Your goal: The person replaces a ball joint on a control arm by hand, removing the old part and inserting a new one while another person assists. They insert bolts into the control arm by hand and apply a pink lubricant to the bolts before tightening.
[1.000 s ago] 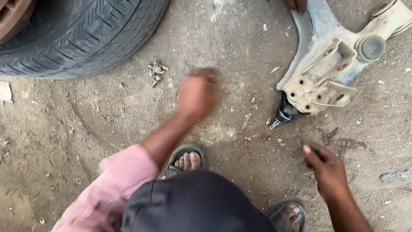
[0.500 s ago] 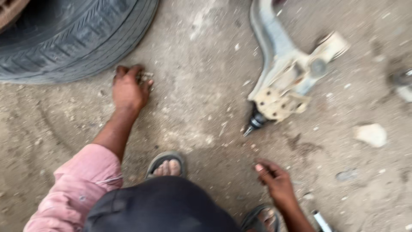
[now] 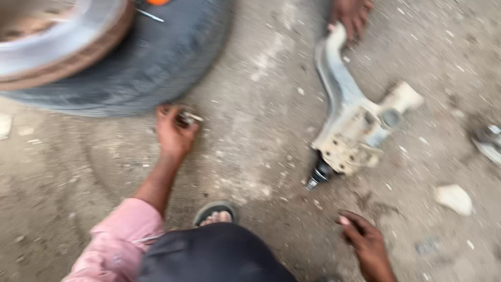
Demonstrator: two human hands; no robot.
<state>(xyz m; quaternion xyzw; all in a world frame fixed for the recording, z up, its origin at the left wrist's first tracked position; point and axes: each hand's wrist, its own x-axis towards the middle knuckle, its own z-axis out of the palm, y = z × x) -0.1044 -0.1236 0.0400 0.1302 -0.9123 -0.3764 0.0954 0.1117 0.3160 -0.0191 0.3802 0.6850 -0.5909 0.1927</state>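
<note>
The small metal bits (image 3: pixel 189 118), likely bolts or nuts though too blurred to tell which, lie on the dirt just at the fingertips of the left hand (image 3: pixel 174 131), close under the edge of the tyre (image 3: pixel 151 62). The fingers curl down over them and appear to pinch one or two, so I judge the step in hand to be the gathering of these bits off the ground. Whether the grip is firm the blur does not let me say. Lifting them would call for a tight pinch and a straight pull up, since they are small and sit in loose grit.

The left arm is stretched well forward, the pink sleeve (image 3: pixel 120 243) bunched at the elbow, wrist bent down, back of the hand up. The right hand (image 3: pixel 365 241) hangs low and to the other side, just above the ground, fingers loosely spread and holding nothing.

Beyond the right fingers, a short way ahead, lies a pale metal suspension arm (image 3: pixel 355 130) with its dark ball joint (image 3: pixel 319 175) pointing back toward them. At its far end another person's hand (image 3: pixel 352 15) touches it. A sandalled foot (image 3: pixel 215 214) sits between the two hands, and a pale stone (image 3: pixel 454 198) lies off past the right fingers.
</note>
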